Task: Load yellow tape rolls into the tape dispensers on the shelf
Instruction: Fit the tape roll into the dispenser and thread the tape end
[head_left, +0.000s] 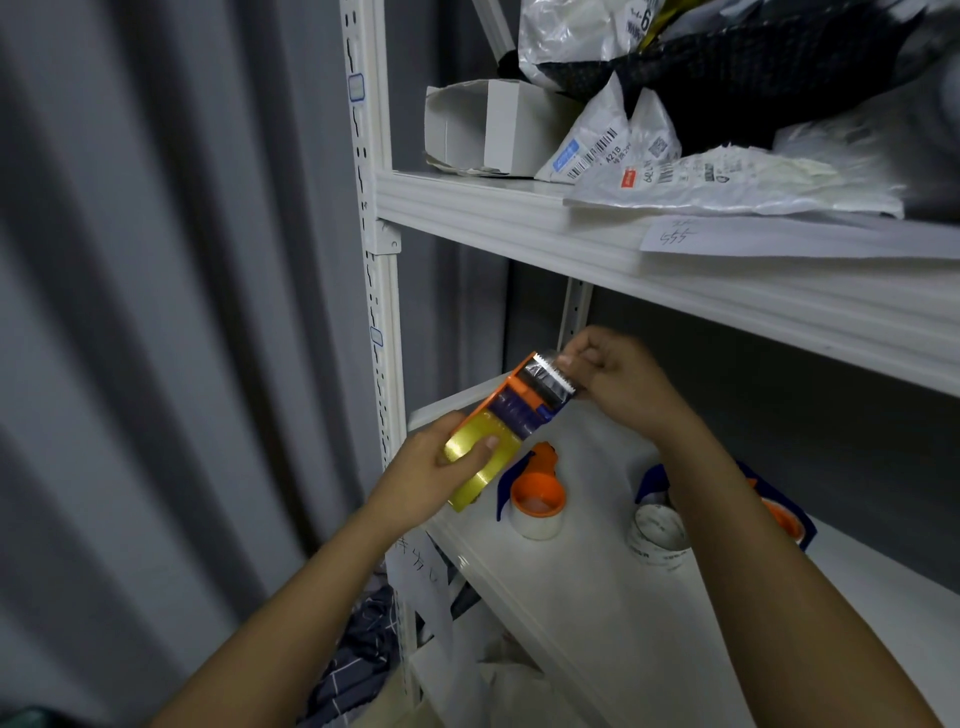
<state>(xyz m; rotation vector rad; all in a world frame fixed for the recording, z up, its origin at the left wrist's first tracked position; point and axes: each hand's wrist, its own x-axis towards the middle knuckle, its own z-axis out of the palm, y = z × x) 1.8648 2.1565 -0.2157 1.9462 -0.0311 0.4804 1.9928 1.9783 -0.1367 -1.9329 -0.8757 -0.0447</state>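
Dispenser (524, 402): orange-and-blue tape dispenser was held in the air in front of the shelf (597, 571), above its left front corner, not touching it.
Axis: long axis ran diagonally, roll end low-left toward the person, serrated cutter end high-right toward the back of the shelf.
Yellow roll (480, 460): sat in the dispenser's lower end, curved face turned up toward the camera.
Left hand (431, 478): fingers curled round the roll end from below, thumb pressed flat on the yellow roll's face; firm hold.
Right hand (618, 379): fingers curled in at the cutter end, fingertips pinched right at the serrated blade; whether a tape end was between them could not be told because of blur.
Second dispenser (535, 491): lay on the shelf just below the held one, orange hub up, with a pale roll on it.
Third dispenser (779, 514): blue and orange, on the shelf further right, partly hidden behind the right forearm.
White roll (657, 535): printed roll stood on the shelf just beside the third dispenser.
Upper shelf (623, 244): carried an open white box (483, 130) and plastic mailer bags (701, 93).
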